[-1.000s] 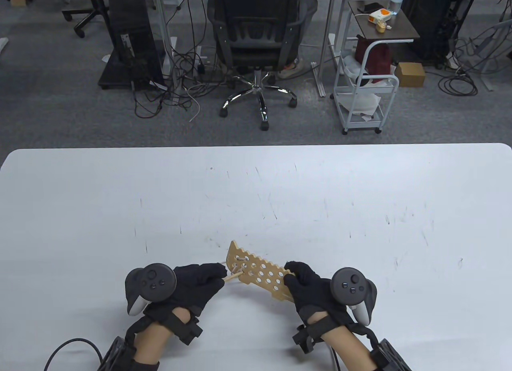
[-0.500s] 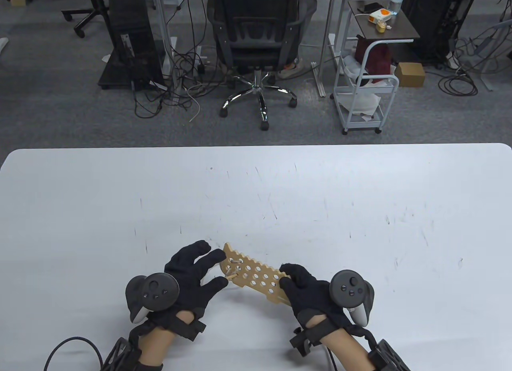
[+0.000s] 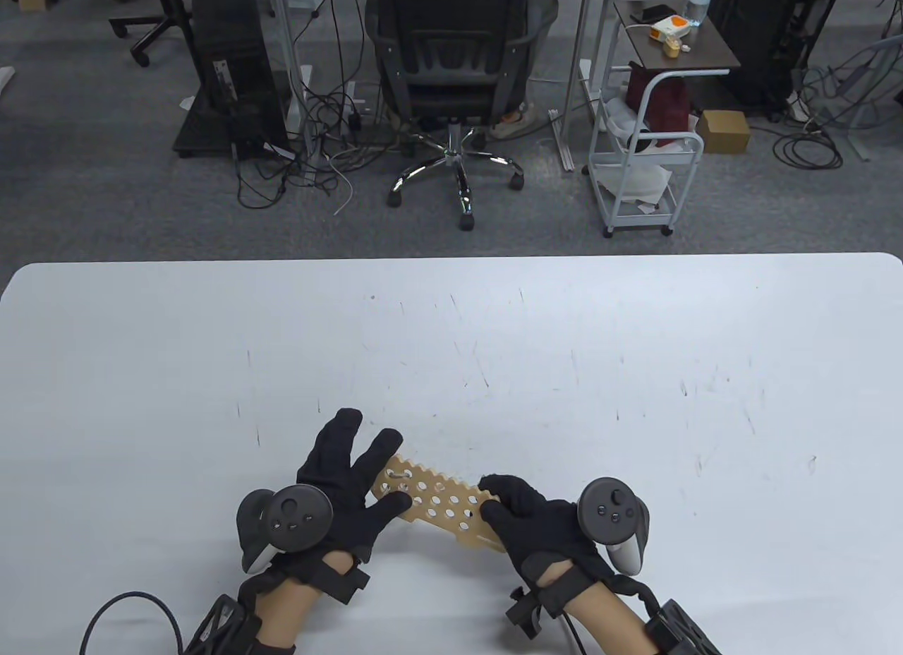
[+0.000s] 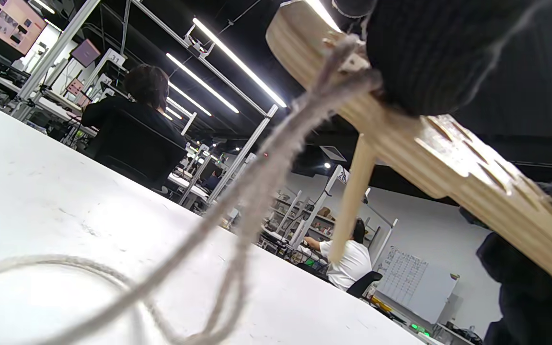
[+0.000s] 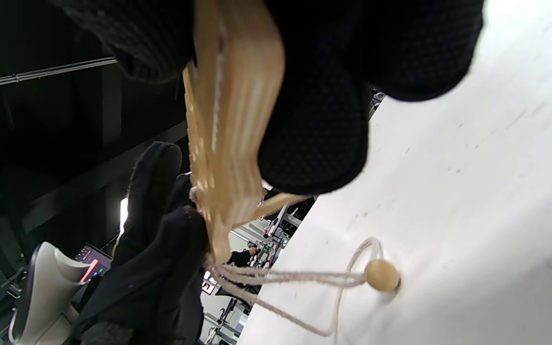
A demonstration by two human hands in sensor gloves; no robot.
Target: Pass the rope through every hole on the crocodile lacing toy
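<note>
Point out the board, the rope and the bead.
board [image 3: 441, 501]: table view, middle of its holed face.
rope [image 4: 261, 182]: left wrist view, strands hanging below the board.
bead [image 5: 382, 275]: right wrist view, centre of the ball on the table.

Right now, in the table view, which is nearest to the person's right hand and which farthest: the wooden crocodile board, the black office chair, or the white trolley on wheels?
From the right hand, in the table view:
1. Crocodile board: gripped by that hand, just to its left.
2. White trolley: on the floor beyond the table's far edge, a bit to the right.
3. Office chair: beyond the table, farther back and to the left.
</note>
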